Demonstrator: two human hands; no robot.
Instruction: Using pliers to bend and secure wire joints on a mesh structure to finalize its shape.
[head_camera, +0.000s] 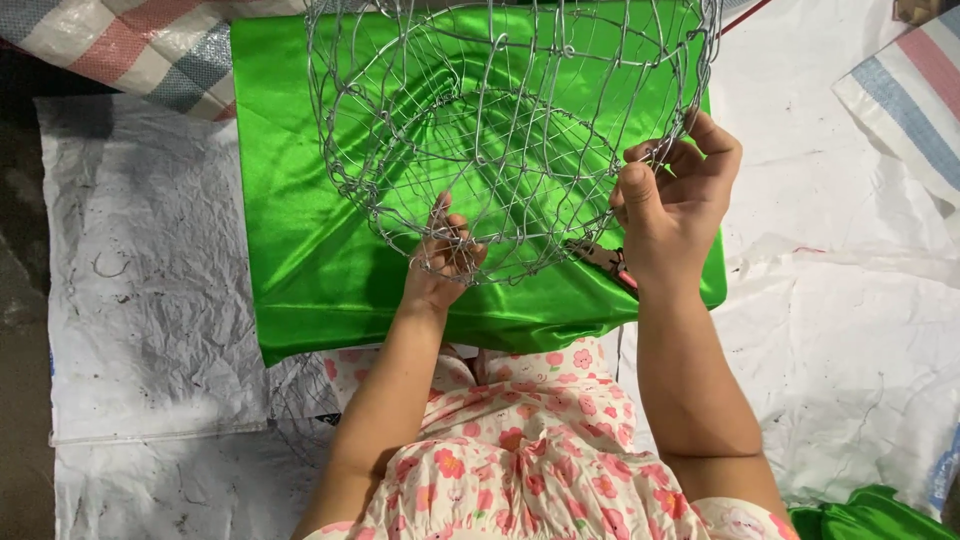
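Note:
A round wire mesh basket frame (510, 110) stands over a sheet of shiny green satin cloth (300, 230). My left hand (443, 262) pinches the wires at the frame's near lower edge. My right hand (675, 200) grips the frame's right side, fingers curled around the wire. A pair of pliers with red handles (606, 262) lies on the green cloth just below the frame, beside my right wrist.
White plastic sheeting (150, 260) covers the floor on both sides. Striped woven bags (140, 50) lie at the top left and another striped bag (915, 90) at the top right. More green cloth (870, 515) shows at the bottom right. My floral dress (520, 450) fills the bottom centre.

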